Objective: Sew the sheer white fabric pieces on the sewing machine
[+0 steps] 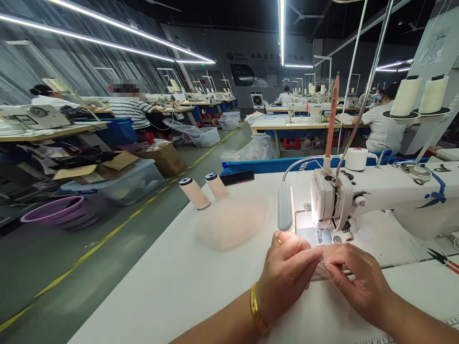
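Just in front of the sewing machine (333, 196), my left hand (287, 272) and my right hand (362, 282) meet with their fingertips close together. Both are closed in a pinch on a small piece of pale sheer fabric (323, 269), mostly hidden by the fingers. The lit needle plate (307, 234) lies right behind the fingertips. To the left on the white table (172, 291) rests a blurred heap of pale pinkish sheer fabric (233, 222). More white fabric (380, 239) is under the machine's arm.
Two thread cones (195, 194) and a dark phone-like slab (237, 177) stand by the table's far left edge. Scissors (444, 260) lie at the right. A grey lamp (285, 205) hangs beside the needle area. Co-workers sit at other machines beyond; a purple basket (59, 210) is on the floor.
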`<state>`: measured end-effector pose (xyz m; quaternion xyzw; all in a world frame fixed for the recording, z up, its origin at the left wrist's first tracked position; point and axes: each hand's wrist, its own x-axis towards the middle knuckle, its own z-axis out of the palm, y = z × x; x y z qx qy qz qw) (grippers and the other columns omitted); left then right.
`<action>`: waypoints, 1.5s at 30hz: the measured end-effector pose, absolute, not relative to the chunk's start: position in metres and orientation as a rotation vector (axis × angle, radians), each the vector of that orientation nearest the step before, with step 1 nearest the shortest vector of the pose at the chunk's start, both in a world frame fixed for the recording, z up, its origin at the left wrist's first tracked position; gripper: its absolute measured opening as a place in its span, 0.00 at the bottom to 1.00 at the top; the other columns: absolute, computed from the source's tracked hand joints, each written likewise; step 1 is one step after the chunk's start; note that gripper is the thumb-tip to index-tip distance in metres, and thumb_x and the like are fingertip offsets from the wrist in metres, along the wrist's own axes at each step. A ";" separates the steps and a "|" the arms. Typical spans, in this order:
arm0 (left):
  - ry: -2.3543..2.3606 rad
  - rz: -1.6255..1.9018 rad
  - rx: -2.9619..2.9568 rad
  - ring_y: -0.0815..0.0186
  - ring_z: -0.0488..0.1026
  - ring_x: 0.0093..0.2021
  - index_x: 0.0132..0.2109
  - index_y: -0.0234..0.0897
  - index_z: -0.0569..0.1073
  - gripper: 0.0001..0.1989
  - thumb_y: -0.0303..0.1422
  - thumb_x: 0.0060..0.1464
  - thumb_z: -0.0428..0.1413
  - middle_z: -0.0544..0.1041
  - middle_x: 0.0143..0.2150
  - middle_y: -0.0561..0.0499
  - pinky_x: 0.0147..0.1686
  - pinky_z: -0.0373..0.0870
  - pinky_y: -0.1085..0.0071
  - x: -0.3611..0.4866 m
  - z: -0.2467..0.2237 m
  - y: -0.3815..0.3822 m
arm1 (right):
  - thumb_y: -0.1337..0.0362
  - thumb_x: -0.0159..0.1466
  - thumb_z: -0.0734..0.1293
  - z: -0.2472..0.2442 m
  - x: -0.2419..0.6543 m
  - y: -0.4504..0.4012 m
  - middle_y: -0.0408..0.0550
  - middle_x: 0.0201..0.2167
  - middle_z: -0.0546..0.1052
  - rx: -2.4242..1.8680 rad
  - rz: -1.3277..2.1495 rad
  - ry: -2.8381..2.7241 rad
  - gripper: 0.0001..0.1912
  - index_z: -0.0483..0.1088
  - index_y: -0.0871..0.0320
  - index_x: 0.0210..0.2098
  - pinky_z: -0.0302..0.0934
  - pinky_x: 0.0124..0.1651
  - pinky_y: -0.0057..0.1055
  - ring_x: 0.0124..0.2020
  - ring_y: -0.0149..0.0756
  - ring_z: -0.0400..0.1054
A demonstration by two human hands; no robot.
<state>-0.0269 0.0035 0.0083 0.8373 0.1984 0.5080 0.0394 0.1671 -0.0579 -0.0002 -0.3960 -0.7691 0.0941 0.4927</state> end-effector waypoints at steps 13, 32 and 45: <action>0.597 1.573 2.554 0.65 0.63 0.34 0.43 0.41 0.76 0.09 0.21 0.62 0.58 0.74 0.30 0.54 0.40 0.62 0.69 -0.027 0.006 0.004 | 0.70 0.73 0.63 0.000 0.166 -0.058 0.42 0.38 0.82 -0.959 0.258 -1.852 0.07 0.69 0.51 0.41 0.68 0.45 0.31 0.42 0.36 0.78; 0.652 1.488 2.575 0.66 0.63 0.33 0.36 0.40 0.73 0.09 0.21 0.61 0.56 0.72 0.30 0.55 0.40 0.60 0.67 -0.025 0.005 0.002 | 0.66 0.72 0.63 -0.004 0.168 -0.059 0.43 0.34 0.78 -1.039 0.244 -1.881 0.04 0.68 0.52 0.46 0.66 0.37 0.31 0.32 0.34 0.72; 0.662 1.573 2.642 0.63 0.73 0.46 0.52 0.42 0.78 0.14 0.23 0.62 0.57 0.77 0.45 0.49 0.48 0.71 0.67 -0.024 0.005 0.001 | 0.72 0.72 0.61 0.001 0.167 -0.056 0.40 0.30 0.75 -1.001 0.150 -1.896 0.08 0.64 0.53 0.38 0.62 0.34 0.29 0.29 0.32 0.67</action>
